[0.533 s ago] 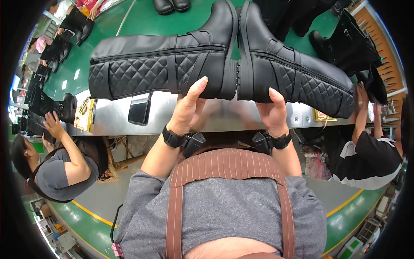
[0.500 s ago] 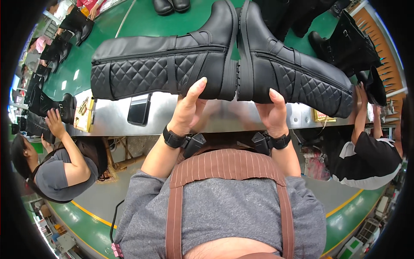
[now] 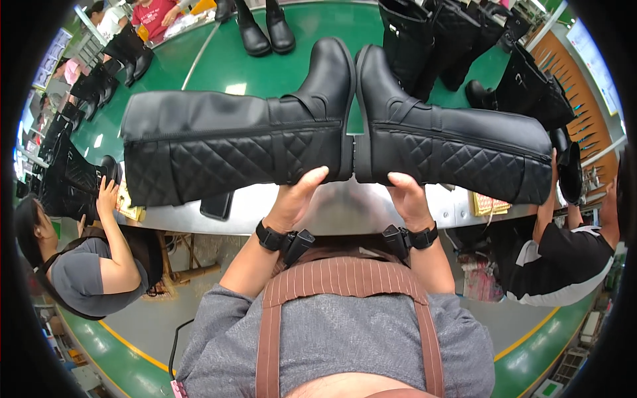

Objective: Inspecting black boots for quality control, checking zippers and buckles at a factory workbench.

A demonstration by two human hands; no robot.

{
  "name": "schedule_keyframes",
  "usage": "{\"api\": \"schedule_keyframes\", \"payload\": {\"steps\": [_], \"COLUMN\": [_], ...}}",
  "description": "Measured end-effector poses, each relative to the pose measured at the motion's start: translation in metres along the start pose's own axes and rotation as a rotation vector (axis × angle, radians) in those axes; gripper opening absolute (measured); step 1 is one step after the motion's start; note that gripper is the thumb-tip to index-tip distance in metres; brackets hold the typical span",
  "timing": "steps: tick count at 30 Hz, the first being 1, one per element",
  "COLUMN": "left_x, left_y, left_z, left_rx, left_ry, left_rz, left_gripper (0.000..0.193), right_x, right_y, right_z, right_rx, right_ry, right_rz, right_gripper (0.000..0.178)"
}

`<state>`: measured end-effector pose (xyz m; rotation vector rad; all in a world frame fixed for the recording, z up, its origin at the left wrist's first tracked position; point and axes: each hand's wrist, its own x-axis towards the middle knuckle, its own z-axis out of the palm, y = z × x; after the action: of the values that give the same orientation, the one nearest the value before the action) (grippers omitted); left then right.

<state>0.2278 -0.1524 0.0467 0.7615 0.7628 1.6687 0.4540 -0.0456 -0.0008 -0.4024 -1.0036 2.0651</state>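
Note:
Two tall black boots lie on their sides in my hands, soles facing each other at the middle, shafts stretching outward. The left boot (image 3: 219, 152) has a quilted panel, a long zip and a crossed strap at the ankle. My left hand (image 3: 296, 199) grips it near the heel, thumb on top, other fingers hidden beneath. Matching it, the right boot (image 3: 458, 146) rests in my right hand (image 3: 409, 199), which holds it near the heel with the thumb up. The heels are close together; I cannot tell whether they touch.
A green table (image 3: 318, 26) with a metal front edge (image 3: 338, 212) lies beyond. A phone (image 3: 216, 206) is partly under the left boot. Several black boots (image 3: 458, 40) stand at the back right, and a pair (image 3: 265, 33) at the back. Co-workers (image 3: 99, 265) (image 3: 564, 259) sit at both sides.
Both boots now appear lower in view and turned slightly, with the right one's shaft more level. My hands keep their hold near the heels. More of the table's far side shows.

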Motion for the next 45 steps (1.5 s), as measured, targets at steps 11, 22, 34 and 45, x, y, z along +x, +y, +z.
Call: {"api": "schedule_keyframes", "payload": {"steps": [11, 22, 34, 45], "left_x": [0.023, 0.017, 0.005, -0.01], "left_y": [0.033, -0.015, 0.004, 0.008], "left_z": [-0.041, -0.041, -0.049, -0.051], "left_rx": [0.103, -0.182, -0.659, -0.601], "left_ry": [0.052, 0.005, -0.021, 0.163], "left_rz": [0.081, -0.223, -0.129, -0.091], "left_gripper": [0.069, 0.07, 0.067, 0.056], "right_x": [0.019, 0.049, 0.023, 0.013], "right_y": [0.017, 0.039, 0.007, 0.011], "right_z": [0.004, -0.011, 0.033, 0.067], "right_rx": [-0.477, 0.164, 0.665, 0.408], "right_ry": [0.014, -0.232, -0.057, 0.167], "right_rz": [-0.143, 0.07, 0.216, 0.147], "right_gripper": [0.034, 0.047, 0.051, 0.051]}}
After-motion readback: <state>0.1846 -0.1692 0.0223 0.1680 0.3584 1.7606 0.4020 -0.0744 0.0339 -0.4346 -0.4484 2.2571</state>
